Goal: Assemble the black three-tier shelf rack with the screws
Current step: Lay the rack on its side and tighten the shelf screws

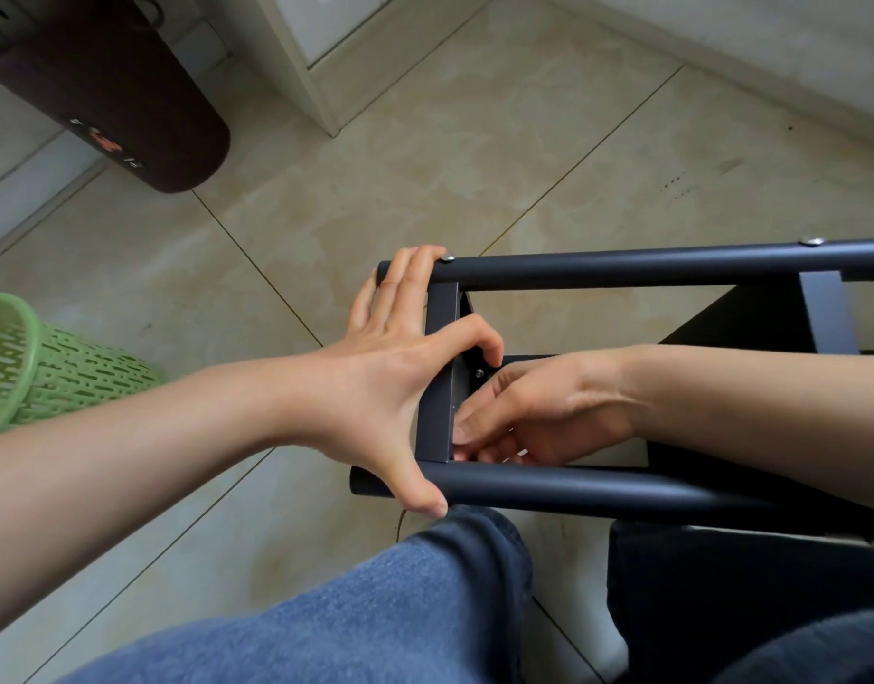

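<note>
The black shelf rack (622,269) lies on its side in front of my knees, its two round tubes running left to right. My left hand (400,367) spreads across the end panel (437,387): fingers lie over the far tube's end, the index finger hooks round the panel's edge, the thumb presses the near tube (597,491). My right hand (533,412) reaches inside the frame, its fingertips curled together against the panel's inner face near the lower corner; what they pinch is hidden. A small screw (479,373) shows inside the panel. Silver screw heads (447,258) sit on the far tube.
A green perforated plastic basket (55,372) lies on the tiled floor at the left. A dark brown cylindrical object (129,101) leans at the upper left. A white cabinet base (316,81) stands behind. My legs in jeans (375,609) fill the bottom.
</note>
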Tool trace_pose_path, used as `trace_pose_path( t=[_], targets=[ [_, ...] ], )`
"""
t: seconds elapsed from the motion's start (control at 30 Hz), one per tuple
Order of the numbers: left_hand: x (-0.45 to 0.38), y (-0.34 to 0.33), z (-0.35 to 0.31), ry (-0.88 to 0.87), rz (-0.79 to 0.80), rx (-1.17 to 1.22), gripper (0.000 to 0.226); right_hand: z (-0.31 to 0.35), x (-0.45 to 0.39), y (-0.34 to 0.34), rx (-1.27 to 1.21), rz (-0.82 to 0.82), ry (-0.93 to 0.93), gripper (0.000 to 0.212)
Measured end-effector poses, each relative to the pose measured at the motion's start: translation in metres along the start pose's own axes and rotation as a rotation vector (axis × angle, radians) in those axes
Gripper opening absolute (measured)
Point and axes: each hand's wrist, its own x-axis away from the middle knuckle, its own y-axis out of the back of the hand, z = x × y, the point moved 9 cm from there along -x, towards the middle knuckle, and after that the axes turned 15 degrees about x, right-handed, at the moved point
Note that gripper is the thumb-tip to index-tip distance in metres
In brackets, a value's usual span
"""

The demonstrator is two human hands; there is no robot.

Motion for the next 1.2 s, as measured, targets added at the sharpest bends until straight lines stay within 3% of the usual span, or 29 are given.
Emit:
trace_pose_path(
  t=[0.17, 0.47, 0.67, 0.83, 1.2],
  targets=[
    [0.000, 0.000, 0.000, -0.007, 0.002, -0.002, 0.104, -0.002, -0.004, 0.001, 0.068, 0.009, -0.041, 0.021],
    [-0.001, 0.000, 0.001, 0.010, 0.009, -0.001, 0.102, -0.007, -0.007, -0.004, -0.032, 0.054, -0.111, 0.017],
    [-0.001, -0.002, 0.003, 0.009, 0.016, 0.012, 0.103, 0.000, -0.006, -0.002, -0.036, 0.042, -0.017, 0.019],
    [-0.001, -0.002, 0.004, 0.011, 0.019, 0.016, 0.102, -0.002, -0.011, 0.001, 0.043, -0.045, -0.041, 0.022],
    [-0.002, -0.002, 0.004, 0.012, 0.017, 0.010, 0.104, 0.001, -0.003, -0.001, 0.006, 0.036, -0.045, 0.017]
  ],
)
